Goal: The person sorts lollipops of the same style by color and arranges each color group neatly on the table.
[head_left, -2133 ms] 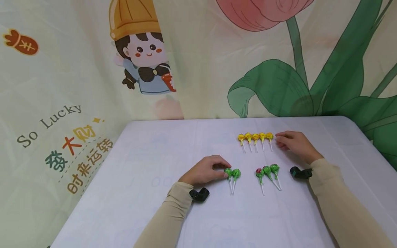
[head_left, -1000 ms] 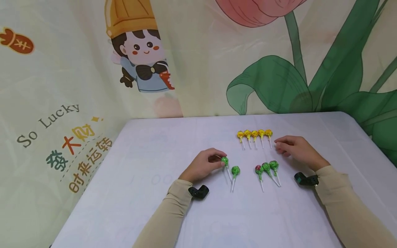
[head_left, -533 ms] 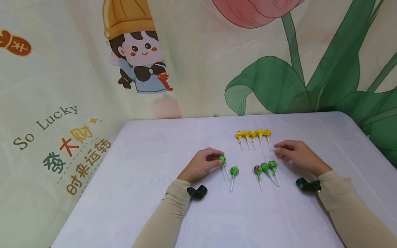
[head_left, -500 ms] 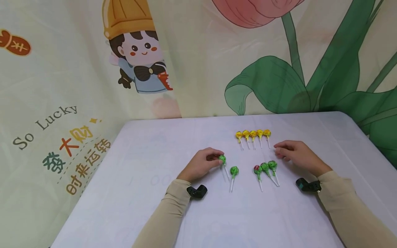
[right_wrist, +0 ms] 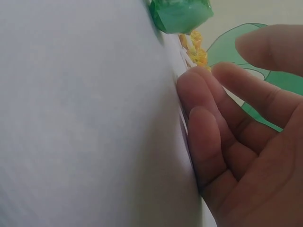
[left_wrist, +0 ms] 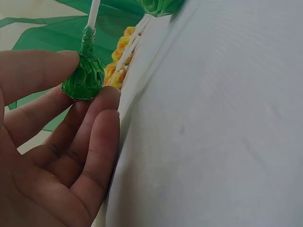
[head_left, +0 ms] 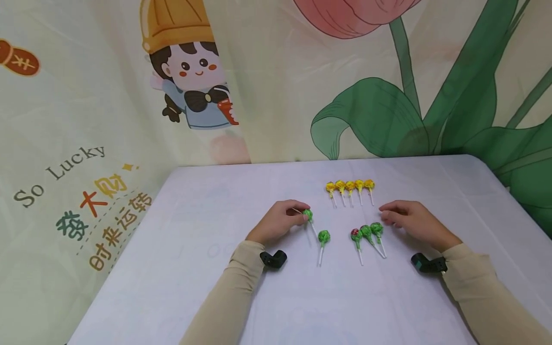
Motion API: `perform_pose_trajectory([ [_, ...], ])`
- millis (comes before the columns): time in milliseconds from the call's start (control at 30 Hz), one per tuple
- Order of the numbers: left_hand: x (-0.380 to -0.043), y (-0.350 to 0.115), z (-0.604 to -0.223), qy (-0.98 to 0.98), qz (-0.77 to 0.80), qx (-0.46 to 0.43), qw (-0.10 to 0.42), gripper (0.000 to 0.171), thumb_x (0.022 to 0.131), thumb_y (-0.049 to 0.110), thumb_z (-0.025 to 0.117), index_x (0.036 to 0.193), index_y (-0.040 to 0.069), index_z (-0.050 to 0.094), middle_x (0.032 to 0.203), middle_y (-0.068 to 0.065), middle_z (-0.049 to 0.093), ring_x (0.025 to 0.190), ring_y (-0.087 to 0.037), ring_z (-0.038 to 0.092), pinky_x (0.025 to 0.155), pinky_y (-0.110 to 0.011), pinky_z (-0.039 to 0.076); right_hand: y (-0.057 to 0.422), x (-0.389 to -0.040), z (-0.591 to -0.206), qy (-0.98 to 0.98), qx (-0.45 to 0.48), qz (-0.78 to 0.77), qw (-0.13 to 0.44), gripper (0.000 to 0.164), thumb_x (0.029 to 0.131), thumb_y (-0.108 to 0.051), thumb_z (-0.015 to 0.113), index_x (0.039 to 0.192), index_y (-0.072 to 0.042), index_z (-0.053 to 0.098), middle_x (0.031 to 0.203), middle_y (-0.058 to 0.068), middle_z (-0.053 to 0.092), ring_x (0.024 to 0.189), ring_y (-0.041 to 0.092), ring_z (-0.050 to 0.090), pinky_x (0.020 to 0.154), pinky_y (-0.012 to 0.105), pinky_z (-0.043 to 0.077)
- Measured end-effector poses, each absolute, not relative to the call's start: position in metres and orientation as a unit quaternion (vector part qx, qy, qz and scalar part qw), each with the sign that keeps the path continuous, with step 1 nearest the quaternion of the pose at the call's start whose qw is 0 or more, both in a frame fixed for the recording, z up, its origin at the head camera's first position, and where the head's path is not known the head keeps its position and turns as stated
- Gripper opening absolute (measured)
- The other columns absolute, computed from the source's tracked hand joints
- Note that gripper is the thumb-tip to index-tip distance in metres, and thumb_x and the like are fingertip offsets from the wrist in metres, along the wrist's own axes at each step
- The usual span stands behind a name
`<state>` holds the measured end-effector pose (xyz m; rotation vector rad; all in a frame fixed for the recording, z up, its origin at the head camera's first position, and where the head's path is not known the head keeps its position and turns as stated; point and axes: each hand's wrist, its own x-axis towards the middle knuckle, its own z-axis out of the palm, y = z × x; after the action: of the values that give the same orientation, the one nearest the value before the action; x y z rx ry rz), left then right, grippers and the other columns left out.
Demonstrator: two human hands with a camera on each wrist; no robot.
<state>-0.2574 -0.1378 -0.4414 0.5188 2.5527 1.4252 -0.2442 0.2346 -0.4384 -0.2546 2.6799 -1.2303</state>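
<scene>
My left hand pinches a green-wrapped lollipop by its round head. In the left wrist view the thumb lies on one side of the lollipop and fingertips on the other, its white stick pointing up and away. A second green lollipop lies on the table just right of and nearer than that hand. My right hand rests on the table, fingers loosely curled, holding nothing. To its left lie three lollipops: two green ones and a green one with a red top.
Several yellow lollipops lie side by side in a row farther back, sticks toward me. A white cloth covers the table. Behind its far edge hangs a printed curtain.
The left hand has taken one green lollipop from beside its neighbour and moved it left and farther back. The right hand has drawn slightly nearer, away from the yellow row.
</scene>
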Motion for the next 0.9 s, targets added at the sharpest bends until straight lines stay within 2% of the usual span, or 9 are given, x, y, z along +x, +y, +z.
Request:
perform_pose_trajectory([
  [167,-0.264,-0.13,-0.435,0.86,0.474,0.161,0.098,0.032,0.093,0.028,0.07,0.124,0.021,0.071,0.109,0.005,0.068,0.094,-0.016,0.064,0.078,-0.036,0.051,0.235,-0.24,-0.44,0.901,-0.086,-0.413,0.096,0.047,0.099,-0.045,0.061,0.131,-0.011,0.064,0.112,0.007,0.066,0.1,0.027,0.056,0.078,0.035,0.047],
  [300,-0.268,-0.123,-0.431,0.86,0.475,0.162,0.094,0.034,0.093,0.024,0.07,0.126,0.017,0.07,0.11,0.003,0.069,0.091,-0.016,0.066,0.08,-0.036,0.05,0.236,-0.237,-0.441,0.901,-0.097,-0.413,0.093,0.046,0.099,-0.046,0.06,0.13,-0.012,0.065,0.116,0.007,0.066,0.103,0.026,0.057,0.085,0.039,0.049],
  [533,-0.275,-0.111,-0.426,0.852,0.489,0.168,0.083,0.036,0.094,0.02,0.07,0.129,0.012,0.068,0.114,0.004,0.069,0.097,-0.017,0.064,0.082,-0.035,0.05,0.234,-0.234,-0.443,0.901,-0.113,-0.412,0.078,0.04,0.101,-0.04,0.06,0.128,-0.011,0.067,0.125,0.009,0.064,0.115,0.029,0.056,0.099,0.051,0.047],
  [700,-0.279,-0.106,-0.426,0.846,0.499,0.17,0.074,0.037,0.094,0.017,0.07,0.13,0.011,0.067,0.118,0.003,0.068,0.102,-0.018,0.063,0.08,-0.034,0.051,0.23,-0.231,-0.442,0.903,-0.123,-0.405,0.072,0.037,0.101,-0.036,0.061,0.127,-0.011,0.068,0.131,0.011,0.062,0.121,0.031,0.053,0.101,0.052,0.045],
  [900,-0.282,-0.099,-0.425,0.833,0.518,0.171,0.09,0.037,0.093,0.016,0.071,0.129,0.009,0.067,0.116,0.001,0.068,0.101,-0.019,0.063,0.08,-0.034,0.05,0.232,-0.23,-0.441,0.905,-0.127,-0.399,0.076,0.035,0.101,-0.033,0.061,0.128,-0.011,0.068,0.133,0.011,0.061,0.124,0.033,0.052,0.102,0.053,0.045],
])
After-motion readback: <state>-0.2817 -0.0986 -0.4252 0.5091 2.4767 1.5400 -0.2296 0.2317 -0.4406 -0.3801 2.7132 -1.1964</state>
